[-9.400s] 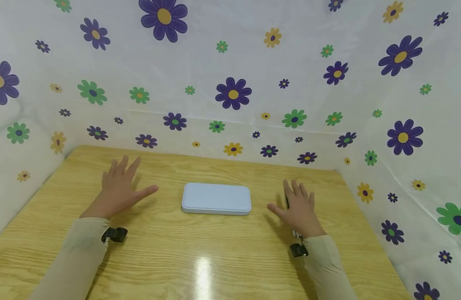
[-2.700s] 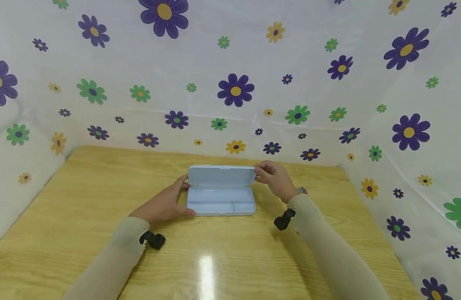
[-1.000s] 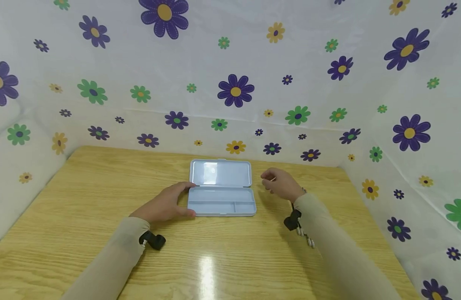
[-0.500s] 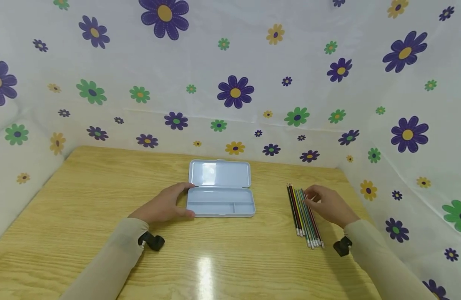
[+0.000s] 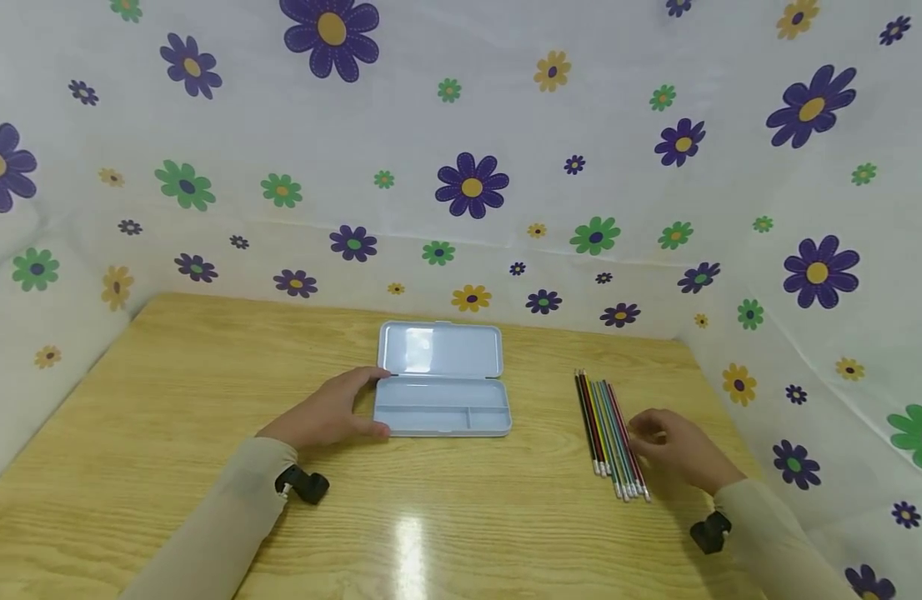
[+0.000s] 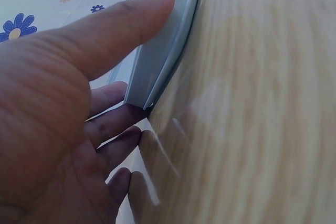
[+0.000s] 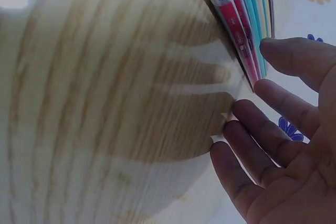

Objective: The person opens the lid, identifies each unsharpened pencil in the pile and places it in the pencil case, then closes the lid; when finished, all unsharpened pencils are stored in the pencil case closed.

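Observation:
A light blue pencil case [image 5: 442,393] lies with its lid [image 5: 461,348] swung back, showing bare compartments and a small divided section at the front right. My left hand [image 5: 329,408] holds its left end, thumb at the front corner and fingers at the back near the hinge. In the left wrist view the thumb [image 6: 131,24] lies along the case wall. To the right, several pencils [image 5: 609,433] lie side by side, eraser ends toward me. My right hand [image 5: 678,446] is at their right edge, fingers loosely bent; in the right wrist view the thumb tip [image 7: 273,48] overlaps the pencils.
A wooden table [image 5: 476,517] carries everything, with a bright reflection near its front. White flower-printed cloth [image 5: 401,125] stands along the back and both sides. Each wrist wears a small black camera [image 5: 303,483].
The pencil case was closed earlier; my right hand lifted its lid while my left took its left end. My right hand then moved right to the pencils and slid nearer me along them.

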`<action>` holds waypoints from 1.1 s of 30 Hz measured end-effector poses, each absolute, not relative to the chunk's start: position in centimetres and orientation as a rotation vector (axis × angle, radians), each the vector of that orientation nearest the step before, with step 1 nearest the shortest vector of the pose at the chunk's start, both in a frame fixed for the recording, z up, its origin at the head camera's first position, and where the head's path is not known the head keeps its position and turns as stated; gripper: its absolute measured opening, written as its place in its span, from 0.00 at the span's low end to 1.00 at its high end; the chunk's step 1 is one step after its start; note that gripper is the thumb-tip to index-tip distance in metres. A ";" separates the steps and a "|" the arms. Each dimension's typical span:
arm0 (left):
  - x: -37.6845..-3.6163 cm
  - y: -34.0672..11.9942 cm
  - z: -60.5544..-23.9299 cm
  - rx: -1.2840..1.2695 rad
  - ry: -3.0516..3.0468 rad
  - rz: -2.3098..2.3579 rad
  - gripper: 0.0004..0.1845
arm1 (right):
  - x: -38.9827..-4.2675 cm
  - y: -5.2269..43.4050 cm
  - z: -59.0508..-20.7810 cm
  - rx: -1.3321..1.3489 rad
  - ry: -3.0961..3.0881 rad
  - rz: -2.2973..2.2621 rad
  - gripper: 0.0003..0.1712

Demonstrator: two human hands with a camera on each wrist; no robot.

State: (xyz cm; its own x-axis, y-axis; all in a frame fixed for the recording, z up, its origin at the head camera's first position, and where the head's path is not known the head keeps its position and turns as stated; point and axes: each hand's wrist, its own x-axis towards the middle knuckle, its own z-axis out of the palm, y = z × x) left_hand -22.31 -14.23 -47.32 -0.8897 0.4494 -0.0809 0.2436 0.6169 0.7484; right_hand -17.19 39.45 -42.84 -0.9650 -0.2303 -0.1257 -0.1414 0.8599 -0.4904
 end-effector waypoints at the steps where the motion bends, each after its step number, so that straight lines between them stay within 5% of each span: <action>1: -22.3 -14.2 -47.4 0.559 2.588 1.134 0.53 | -17.2 39.4 -42.9 -0.297 2.852 -0.734 0.20; 33: -22.3 -14.3 -47.5 0.580 2.588 1.142 0.52 | -16.3 39.5 -43.0 -0.083 2.924 -0.683 0.16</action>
